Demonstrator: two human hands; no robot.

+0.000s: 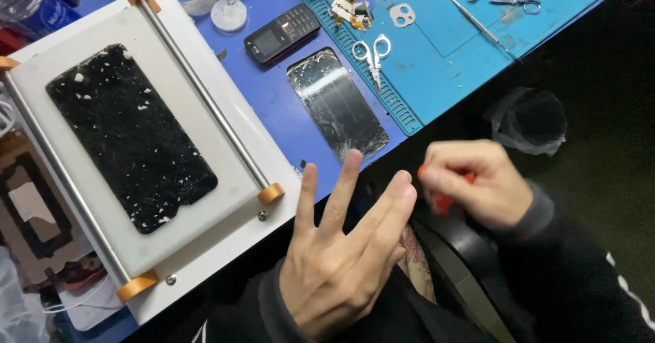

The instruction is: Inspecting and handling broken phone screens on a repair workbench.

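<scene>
- The left hand (pixel 341 254) is in the lower middle of the view, with the back of the hand to the camera. Its fingers (pixel 341 193) are spread and stretched out, so the hand is released and holds nothing.
- The tips of these fingers are near the front edge of the blue table (pixel 273 104), just below the cracked phone screen (pixel 338 104).
- The right hand (pixel 477 182) is to the right of the left hand, off the table, over a dark area. It is closed around a small orange-red thing (pixel 442 203), which shows between the fingers and under them. The thing is blurred, so I cannot tell what kind of tool it is.
- The cracked phone screen lies flat on the blue table, between the white machine (pixel 225 111) and the teal mat (pixel 443 63).
- The white machine stands on the left. On its top lies a black plate (pixel 129 138) with many small white crumbs. Two metal bars (pixel 201 94) with orange ends run along its sides.
- A small black phone with keys (pixel 282 34) lies on the table above the cracked screen.
- Small scissors (pixel 373 53) lie on the left edge of the teal mat. Farther on the mat are a thin metal tool (pixel 474 21) and another pair of scissors (pixel 516 0).
- A crumpled clear bag (pixel 529 121) is to the right, above the right hand.
</scene>
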